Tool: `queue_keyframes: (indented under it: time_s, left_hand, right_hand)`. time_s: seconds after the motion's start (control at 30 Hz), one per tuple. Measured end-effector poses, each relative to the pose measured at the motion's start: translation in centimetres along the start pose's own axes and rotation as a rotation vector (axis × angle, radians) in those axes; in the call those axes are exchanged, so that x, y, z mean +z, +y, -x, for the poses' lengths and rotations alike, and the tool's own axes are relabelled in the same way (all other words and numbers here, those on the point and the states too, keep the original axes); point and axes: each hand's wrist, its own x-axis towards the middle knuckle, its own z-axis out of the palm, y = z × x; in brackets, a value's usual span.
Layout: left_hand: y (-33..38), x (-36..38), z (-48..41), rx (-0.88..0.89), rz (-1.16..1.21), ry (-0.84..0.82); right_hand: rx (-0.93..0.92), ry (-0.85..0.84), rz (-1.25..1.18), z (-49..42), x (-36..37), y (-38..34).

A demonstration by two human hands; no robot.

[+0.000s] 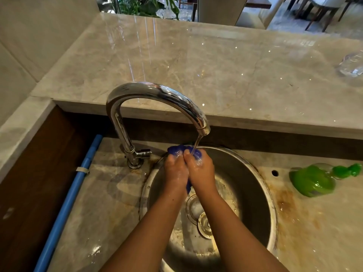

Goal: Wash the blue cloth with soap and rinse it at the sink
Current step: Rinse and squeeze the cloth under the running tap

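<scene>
The blue cloth is bunched up between both hands over the round steel sink. My left hand and my right hand press together around it, knuckles up, with a bit of cloth showing below at the wrists. Both hands are wet and a little foamy. Water runs from the curved chrome tap in a thin stream onto the cloth and my right hand. Most of the cloth is hidden inside my grip.
A green soap bottle lies on its side on the stained counter right of the sink. A blue pipe runs along the left edge. A raised marble ledge stands behind the tap, with a clear glass object at far right.
</scene>
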Motion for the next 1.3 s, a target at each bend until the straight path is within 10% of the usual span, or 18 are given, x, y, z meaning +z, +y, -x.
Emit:
queue_keyframes:
  time_s: [0.27, 0.5, 0.87, 0.97, 1.17, 1.3]
  left_hand:
    - [-0.4, -0.2, 0.7, 0.044, -0.098, -0.013]
    - [3.2, -2.5, 0.7, 0.192, -0.228, -0.191]
    - [2.5, -4.5, 0.8, 0.215, -0.169, -0.113]
    - [2.6, -4.2, 1.1, 0.218, -0.182, -0.186]
    - [2.3, -3.1, 1.8, 0.246, -0.199, -0.219]
    - [2.3, -3.3, 1.7, 0.217, -0.163, -0.177]
  right_hand:
    - [0.300, 0.074, -0.291, 0.4, 0.2, -0.2]
    - [0.733, -0.410, -1.002, -0.2, -2.6, 0.0]
    - [0.463, -0.229, -0.655, -1.9, -3.5, 0.9]
    - [0.602, -0.137, -0.892, -1.9, -3.2, 2.3]
    - [0.812, -0.467, -0.998, -0.6, -2.0, 1.8]
    - [0.693, -0.227, -0.831, -2.3, -1.9, 1.2]
